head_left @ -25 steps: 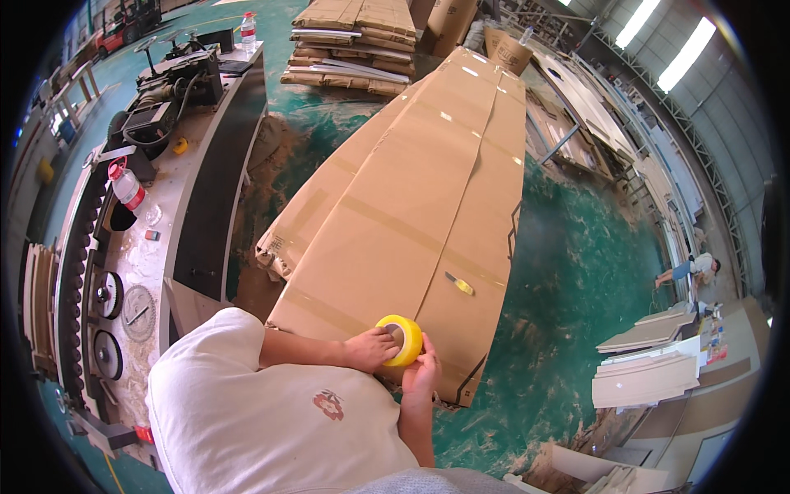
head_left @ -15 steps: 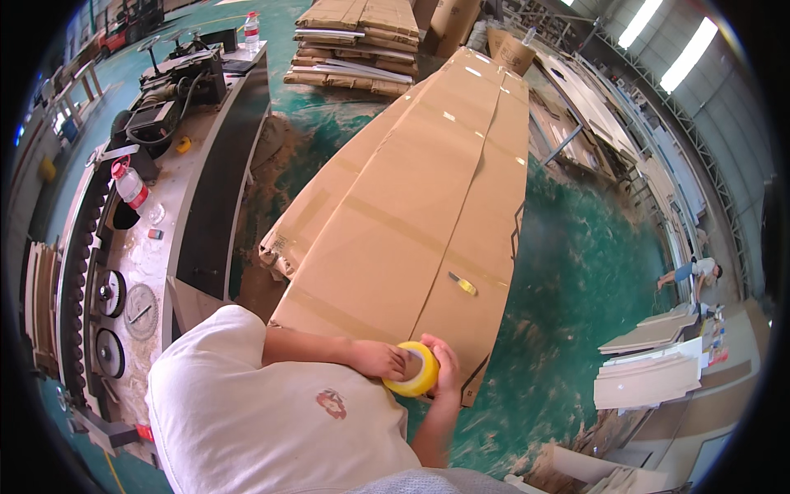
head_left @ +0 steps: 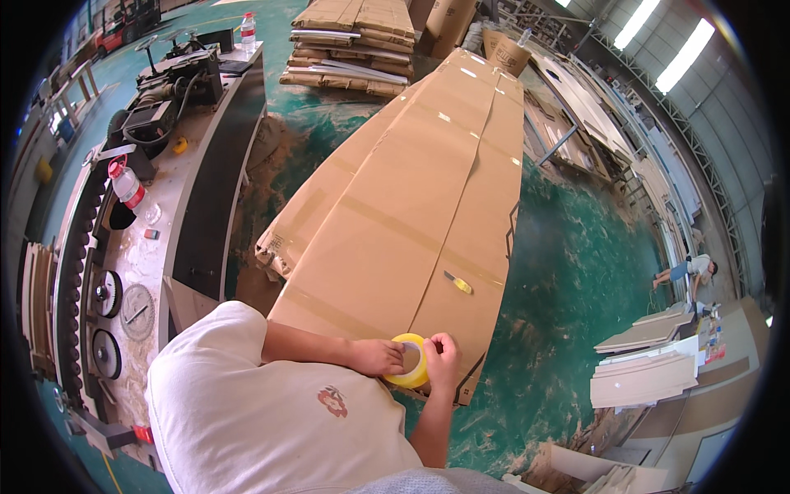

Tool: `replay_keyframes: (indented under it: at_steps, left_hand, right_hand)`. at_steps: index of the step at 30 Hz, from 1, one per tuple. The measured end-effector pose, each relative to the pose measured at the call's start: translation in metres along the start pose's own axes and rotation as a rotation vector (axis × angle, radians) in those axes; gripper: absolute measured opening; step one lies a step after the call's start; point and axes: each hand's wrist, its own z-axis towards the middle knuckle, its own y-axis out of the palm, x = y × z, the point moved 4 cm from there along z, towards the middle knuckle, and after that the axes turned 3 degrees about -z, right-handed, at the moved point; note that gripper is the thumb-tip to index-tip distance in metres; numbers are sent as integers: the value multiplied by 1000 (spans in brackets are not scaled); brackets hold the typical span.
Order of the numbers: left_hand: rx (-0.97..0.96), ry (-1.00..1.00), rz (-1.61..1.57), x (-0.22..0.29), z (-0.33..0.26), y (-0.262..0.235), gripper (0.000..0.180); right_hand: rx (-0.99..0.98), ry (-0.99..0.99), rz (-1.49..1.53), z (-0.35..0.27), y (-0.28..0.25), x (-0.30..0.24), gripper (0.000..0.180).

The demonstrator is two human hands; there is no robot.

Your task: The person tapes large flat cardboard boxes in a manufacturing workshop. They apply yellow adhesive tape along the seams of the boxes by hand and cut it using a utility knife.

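Note:
A roll of yellow packing tape [head_left: 419, 373] is held over the near end of a large cardboard package [head_left: 403, 214]. My left hand [head_left: 380, 357] grips the roll from its left side, fingers reaching to the hole. At the roll's right edge my right hand [head_left: 443, 359] is closed in a pinch; the bit of tape between its fingertips is too small to make out. Beyond the hands, a yellow utility knife [head_left: 459, 282] lies on the cardboard, right of the long seam.
Left stands a machine bench [head_left: 177, 173] with a bottle [head_left: 132, 188] and saw blades [head_left: 107, 354]. Stacked flat cartons [head_left: 350, 41] lie at the back. Boards [head_left: 646, 379] are piled at right, near a bending person [head_left: 695, 267]. Green floor [head_left: 568, 272] runs along the package.
My right hand has gone from spread fingers around the roll's right side to a pinch at its edge. The roll has turned slightly; my left hand keeps its hold.

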Motion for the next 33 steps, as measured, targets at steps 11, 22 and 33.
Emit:
replay_keyframes:
  at_steps: [11, 22, 33]
  left_hand:
    - [-11, -522, -188, -15, -15, 9, 41]
    - [91, -538, -272, -6, -1, 3, 41]
    - [33, -565, -222, 9, 11, -15, 41]
  right_hand:
    - [247, -316, -289, -28, 29, -20, 15]
    - [267, -223, -210, -28, 21, -26, 22]
    - [335, -226, -190, -27, 21, -34, 20]
